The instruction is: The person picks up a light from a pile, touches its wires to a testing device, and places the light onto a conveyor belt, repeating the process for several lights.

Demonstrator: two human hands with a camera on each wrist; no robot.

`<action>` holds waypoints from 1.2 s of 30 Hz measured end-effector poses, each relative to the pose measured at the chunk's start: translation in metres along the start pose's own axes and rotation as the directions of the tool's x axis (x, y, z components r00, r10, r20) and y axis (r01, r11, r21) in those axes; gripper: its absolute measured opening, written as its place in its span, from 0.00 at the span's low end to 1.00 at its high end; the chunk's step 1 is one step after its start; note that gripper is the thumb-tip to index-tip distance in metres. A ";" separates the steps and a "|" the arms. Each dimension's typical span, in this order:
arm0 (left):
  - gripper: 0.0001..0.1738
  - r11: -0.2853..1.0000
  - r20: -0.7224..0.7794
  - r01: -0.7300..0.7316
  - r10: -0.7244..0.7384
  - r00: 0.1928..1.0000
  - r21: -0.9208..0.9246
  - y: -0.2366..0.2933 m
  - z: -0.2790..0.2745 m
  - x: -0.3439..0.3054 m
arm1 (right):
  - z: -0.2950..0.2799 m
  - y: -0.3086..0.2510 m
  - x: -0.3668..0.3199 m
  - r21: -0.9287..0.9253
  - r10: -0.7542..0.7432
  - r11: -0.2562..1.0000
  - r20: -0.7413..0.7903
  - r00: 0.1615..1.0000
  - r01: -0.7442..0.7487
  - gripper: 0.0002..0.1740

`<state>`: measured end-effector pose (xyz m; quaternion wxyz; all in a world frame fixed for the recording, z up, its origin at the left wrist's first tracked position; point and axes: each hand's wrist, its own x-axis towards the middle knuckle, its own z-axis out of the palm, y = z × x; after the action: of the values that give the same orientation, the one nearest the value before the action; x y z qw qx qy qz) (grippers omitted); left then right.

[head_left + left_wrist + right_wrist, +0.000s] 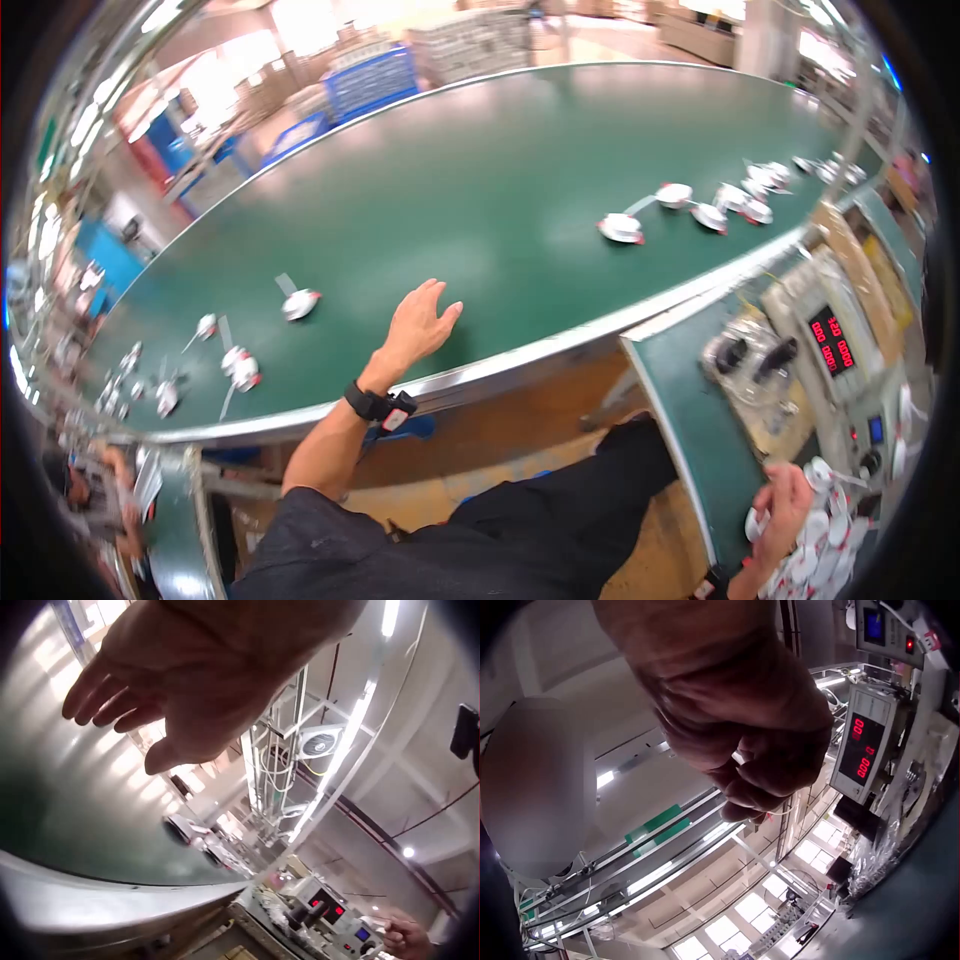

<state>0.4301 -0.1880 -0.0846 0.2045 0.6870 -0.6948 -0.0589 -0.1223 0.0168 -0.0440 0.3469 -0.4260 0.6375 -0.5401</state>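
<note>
While holding the left hand [418,325] open above the green table [480,200], grips a white lamp [756,524] in the right hand's [783,512] curled fingers, beside piled lamps [828,540].

Windows [761,909] bright at far side; ceiling light strips [351,739] lit; brownish floor [540,400] visible beneath green table [480,200].

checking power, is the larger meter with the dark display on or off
The meter is on: its red digits glow in the head view and both wrist views.
</note>
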 end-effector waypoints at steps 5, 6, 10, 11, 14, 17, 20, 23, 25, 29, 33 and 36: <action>0.49 0.975 0.320 -0.176 0.212 0.924 -0.137 0.107 0.059 0.122 | 0.026 -0.041 -0.016 0.013 0.085 0.996 -0.056 0.995 -0.084 0.13; 0.51 0.957 0.303 -0.238 0.278 0.911 -0.164 0.122 0.076 0.144 | 0.028 -0.041 -0.019 0.005 0.093 0.996 -0.060 0.994 -0.093 0.14; 0.55 0.906 0.204 -0.365 0.407 0.891 -0.212 0.166 0.143 0.213 | 0.034 -0.038 -0.027 -0.018 0.143 0.989 -0.070 0.987 -0.145 0.15; 0.55 0.898 0.158 -0.380 0.417 0.895 -0.223 0.174 0.158 0.225 | 0.036 -0.039 -0.028 -0.022 0.164 0.986 -0.064 0.984 -0.166 0.14; 0.44 0.866 0.131 -0.387 0.444 0.886 -0.316 0.188 0.158 0.227 | 0.046 -0.040 -0.023 0.012 0.223 0.975 -0.021 0.975 -0.222 0.14; 0.32 0.814 0.123 -0.395 0.485 0.866 -0.426 0.208 0.117 0.174 | 0.058 -0.044 -0.014 0.090 0.205 0.975 -0.006 0.979 -0.204 0.14; 0.32 0.598 -0.069 -0.596 0.673 0.737 -0.535 0.255 0.049 0.055 | 0.084 -0.046 0.007 0.128 0.131 0.984 -0.054 0.990 -0.124 0.15; 0.41 0.504 0.034 -0.655 0.806 0.591 -0.563 0.283 0.024 -0.043 | 0.111 -0.041 0.024 0.087 -0.137 0.986 -0.051 0.989 0.141 0.20; 0.42 0.502 0.056 -0.587 0.788 0.614 -0.635 0.293 0.032 -0.084 | 0.115 -0.038 0.019 0.286 -0.093 0.953 -0.039 0.995 0.100 0.17; 0.39 0.393 0.081 -0.567 0.864 0.496 -0.724 0.303 0.029 -0.105 | 0.094 -0.040 -0.013 0.187 -0.127 0.973 -0.057 0.990 0.135 0.14; 0.35 0.323 0.118 -0.573 0.923 0.365 -0.753 0.317 0.017 -0.112 | 0.077 -0.038 -0.037 0.152 -0.148 0.974 -0.137 0.980 0.168 0.14; 0.19 0.309 0.080 -0.434 0.879 0.469 -0.846 0.328 0.012 -0.103 | 0.061 -0.042 -0.056 0.116 -0.109 0.986 -0.116 0.987 0.123 0.12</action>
<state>0.1173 -0.0735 0.0024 0.2598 0.1233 -0.8584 -0.4248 -0.0378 0.0418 -0.0142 0.3052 -0.4102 0.5950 -0.6201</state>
